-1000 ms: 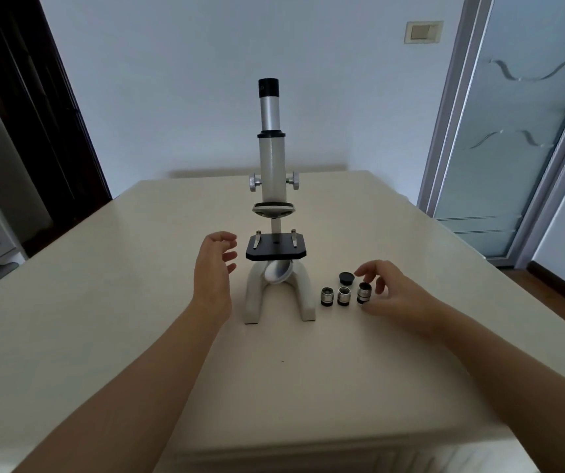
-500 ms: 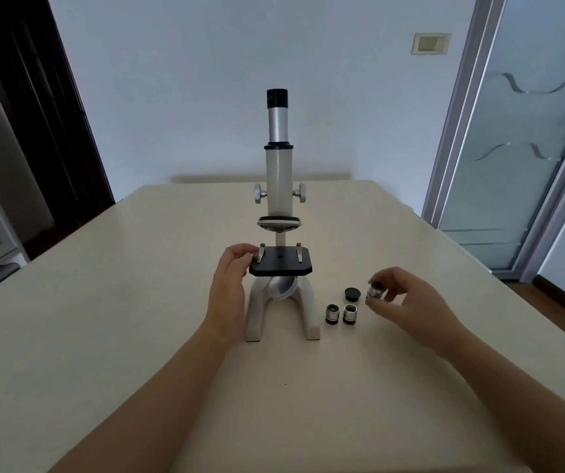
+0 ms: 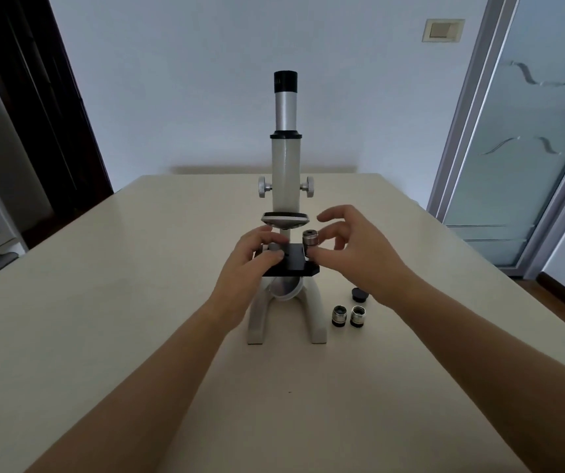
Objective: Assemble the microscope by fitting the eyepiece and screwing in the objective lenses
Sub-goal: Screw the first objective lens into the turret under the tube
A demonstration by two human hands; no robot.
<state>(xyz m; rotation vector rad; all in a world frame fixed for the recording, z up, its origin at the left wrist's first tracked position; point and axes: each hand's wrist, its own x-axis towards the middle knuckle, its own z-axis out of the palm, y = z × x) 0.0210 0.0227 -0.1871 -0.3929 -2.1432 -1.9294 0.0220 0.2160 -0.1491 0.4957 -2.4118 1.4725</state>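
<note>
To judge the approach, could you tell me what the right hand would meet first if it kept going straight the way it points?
Probably the black microscope stage, or the silver nosepiece disc above; the right hand carries the silver objective lens between them. Depth is unclear.

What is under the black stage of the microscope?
Under the black stage sits a round mirror between the legs of the white base. The left hand covers the stage's left part, so the mirror's mount is hidden.

One microscope (image 3: 285, 172) stands on one table (image 3: 103, 302). Objective lenses: three in all, one (image 3: 310, 241) held above the stage, two (image 3: 339, 315) (image 3: 358, 316) on the table. One black cap (image 3: 360, 294). Two focus knobs (image 3: 262, 188) (image 3: 309, 187). Two hands (image 3: 246, 268) (image 3: 359, 254).
</note>
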